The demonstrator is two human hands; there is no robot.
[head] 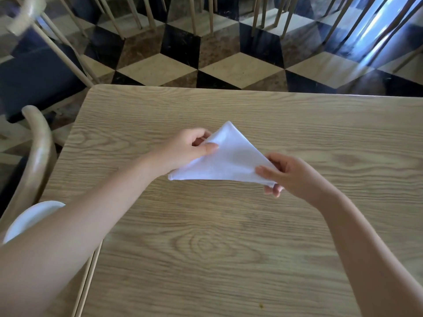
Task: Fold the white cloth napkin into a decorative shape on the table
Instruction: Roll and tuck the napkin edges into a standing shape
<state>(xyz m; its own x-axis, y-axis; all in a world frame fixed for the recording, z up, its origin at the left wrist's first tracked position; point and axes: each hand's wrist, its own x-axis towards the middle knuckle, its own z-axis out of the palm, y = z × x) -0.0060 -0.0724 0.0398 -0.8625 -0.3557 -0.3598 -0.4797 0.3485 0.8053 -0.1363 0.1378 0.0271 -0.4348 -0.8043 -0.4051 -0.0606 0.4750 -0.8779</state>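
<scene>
Pinching one corner of the white napkin, the right hand could pull its layers askew by tugging; the left hand pinches the far edge. The folded triangle spans between both hands, over the desk, apex beyond them.

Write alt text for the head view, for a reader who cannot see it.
The left hand and right hand pinch a white napkin, folded into a triangle, over a wooden table. A white plate shows at far left; chairs and a chequered floor lie beyond.

Napkin between left hand, right hand
</scene>
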